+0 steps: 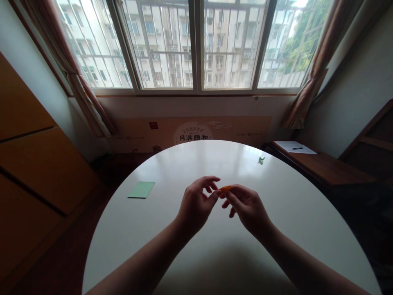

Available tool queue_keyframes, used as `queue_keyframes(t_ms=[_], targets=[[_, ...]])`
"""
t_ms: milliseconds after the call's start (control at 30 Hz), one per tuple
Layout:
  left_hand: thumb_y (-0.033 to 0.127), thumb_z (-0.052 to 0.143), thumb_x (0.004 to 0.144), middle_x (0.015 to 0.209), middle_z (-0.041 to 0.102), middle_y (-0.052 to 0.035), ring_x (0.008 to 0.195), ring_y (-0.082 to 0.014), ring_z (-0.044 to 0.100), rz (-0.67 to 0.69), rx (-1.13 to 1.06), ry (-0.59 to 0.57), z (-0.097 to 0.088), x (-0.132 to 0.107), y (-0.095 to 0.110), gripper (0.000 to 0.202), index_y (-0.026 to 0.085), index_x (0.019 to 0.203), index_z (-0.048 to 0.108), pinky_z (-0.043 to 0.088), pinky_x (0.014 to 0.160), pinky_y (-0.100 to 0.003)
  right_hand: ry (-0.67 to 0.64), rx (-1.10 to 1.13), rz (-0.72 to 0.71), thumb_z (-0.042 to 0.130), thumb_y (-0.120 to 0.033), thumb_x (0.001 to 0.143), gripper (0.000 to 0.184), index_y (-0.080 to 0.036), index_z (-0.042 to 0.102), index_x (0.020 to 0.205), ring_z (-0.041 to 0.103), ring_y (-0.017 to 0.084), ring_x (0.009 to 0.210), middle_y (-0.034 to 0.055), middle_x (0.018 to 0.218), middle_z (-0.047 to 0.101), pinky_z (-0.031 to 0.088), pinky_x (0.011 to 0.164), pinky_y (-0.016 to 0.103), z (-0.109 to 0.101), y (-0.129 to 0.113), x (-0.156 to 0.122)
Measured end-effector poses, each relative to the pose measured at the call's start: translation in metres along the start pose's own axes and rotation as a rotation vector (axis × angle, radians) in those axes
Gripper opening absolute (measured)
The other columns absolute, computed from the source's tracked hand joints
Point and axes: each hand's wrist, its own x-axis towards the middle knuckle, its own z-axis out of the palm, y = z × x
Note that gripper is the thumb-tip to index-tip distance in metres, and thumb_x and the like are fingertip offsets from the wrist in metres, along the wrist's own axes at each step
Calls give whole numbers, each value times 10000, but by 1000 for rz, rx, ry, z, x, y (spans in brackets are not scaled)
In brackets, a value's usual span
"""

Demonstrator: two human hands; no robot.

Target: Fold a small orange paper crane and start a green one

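Above the middle of the white table, my right hand [245, 203] pinches a small piece of folded orange paper [225, 189] between thumb and index finger. Its other fingers curl loosely underneath. My left hand [198, 200] meets the paper's left end with its thumb and bent fingers, while the index finger is lifted and stretched over it. Much of the orange paper is hidden by the fingers. To the left lies a stack of green square paper [141, 190]. A small folded green paper piece [261, 160] rests near the table's far right edge.
The round white table [172, 164] fills the foreground. A brown side table [334, 166] with a white sheet [293, 147] and a pen stands at right. Wooden cabinets [27, 164] are at left. A printed cardboard panel [162, 133] stands below the barred window.
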Motion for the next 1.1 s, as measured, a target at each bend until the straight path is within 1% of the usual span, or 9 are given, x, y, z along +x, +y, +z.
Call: queue_keyframes(t_ms=[67,200,333,467,600,700,800,967,1100], targets=[[141,682,845,863,721,-44,750,-175,660,42,50,17,-2,-1,2,218,197,1054,708,540,586,-254,15,25,-15,693,-450,876,292,-171,732,954,698,186,647,82,841,741,524,405,221,1,-2,-1],[145,687,863,858,735,-51,761,-186,665,178,159,36,-5,-1,4,80,199,883,743,547,578,-259,29,56,-35,691,-436,882,276,-172,721,956,694,182,638,74,815,733,524,408,222,3,-4,-2],[164,694,875,869,757,-55,802,-201,663,282,232,55,-6,-2,3,77,208,895,754,566,607,-273,20,68,-30,680,-431,892,265,-175,709,955,695,185,655,67,815,726,525,417,224,4,-4,-3],[162,692,876,879,750,-58,814,-202,643,333,303,64,-6,-2,4,73,209,871,748,565,612,-272,7,66,-19,668,-420,905,254,-178,705,971,699,187,689,66,837,716,532,431,220,5,-2,-5],[114,675,855,868,725,-61,800,-195,629,340,289,73,-5,-3,7,87,186,848,723,549,578,-256,3,83,-12,666,-421,905,255,-175,698,964,694,185,684,71,848,719,533,433,222,6,-2,-6],[55,640,805,885,700,-58,804,-188,629,290,226,57,-3,-3,8,139,176,834,701,530,552,-238,14,93,-15,668,-421,902,247,-180,702,941,683,175,672,63,830,716,523,431,212,8,-3,-6],[41,611,760,882,681,-48,793,-178,638,134,132,1,-3,-1,9,158,172,806,686,518,553,-229,37,77,-31,671,-415,897,232,-188,710,911,668,161,656,55,808,711,506,431,197,8,-4,-7],[168,643,807,854,701,-49,829,-194,655,-141,-74,-152,-5,3,8,69,165,840,703,494,563,-228,43,26,-49,672,-394,892,204,-195,712,884,664,157,658,52,806,710,507,445,197,6,-3,-6],[248,685,816,857,709,-57,838,-205,652,-162,-39,-172,-6,4,7,100,161,855,714,488,567,-233,42,15,-50,671,-391,894,201,-195,717,906,663,159,657,56,809,715,509,446,203,5,-4,-6]])
